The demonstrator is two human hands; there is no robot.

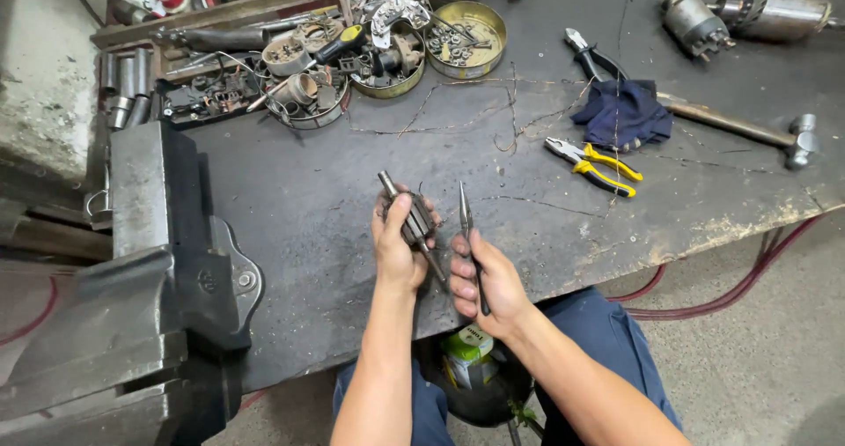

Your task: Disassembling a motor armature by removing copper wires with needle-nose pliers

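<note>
left hand [398,250] holding motor armature [409,221], right hand [486,280] gripping needle-nose pliers [466,226]

The small motor armature [412,221] is a dark grey, slotted steel core on a thin shaft, held tilted inside the left grip [400,248], with one shaft end poking up and left above the fingers and the other running down and right past the palm. The needle-nose pliers [469,235] sit in the right grip [486,280], just right of the armature. Their closed slender tips stand nearly upright above the fingers, the dark handles buried in the palm.
</note>
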